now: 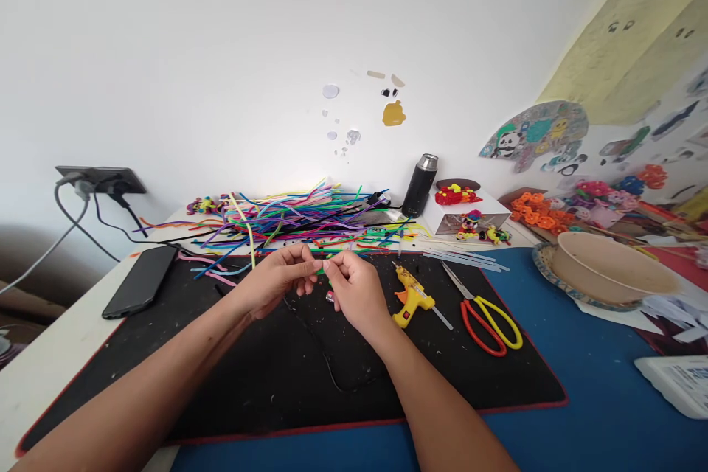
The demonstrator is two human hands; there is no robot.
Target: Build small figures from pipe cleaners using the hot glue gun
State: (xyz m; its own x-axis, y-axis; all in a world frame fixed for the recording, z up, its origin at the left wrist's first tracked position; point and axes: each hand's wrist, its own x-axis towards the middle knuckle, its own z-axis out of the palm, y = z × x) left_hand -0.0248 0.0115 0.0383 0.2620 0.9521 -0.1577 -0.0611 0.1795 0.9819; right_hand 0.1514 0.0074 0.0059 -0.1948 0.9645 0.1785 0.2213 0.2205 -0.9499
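My left hand [279, 278] and my right hand [354, 287] meet above the black mat [221, 376], fingers pinched together on a short green pipe cleaner piece [322, 271] between them. A small pink and silver bit [330, 297] shows just under my right hand; I cannot tell whether the hand holds it. A thin black cord [321, 361] trails from under my hands across the mat. Behind my hands lies a big pile of coloured pipe cleaners [299, 225].
A yellow glue gun [412, 296] and red-and-yellow scissors [487, 317] lie right of my hands. A black phone [141, 280] rests at the left, a black flask [419, 186] stands at the back, a beige bowl [608, 269] and pipe-cleaner crafts [539, 212] sit right.
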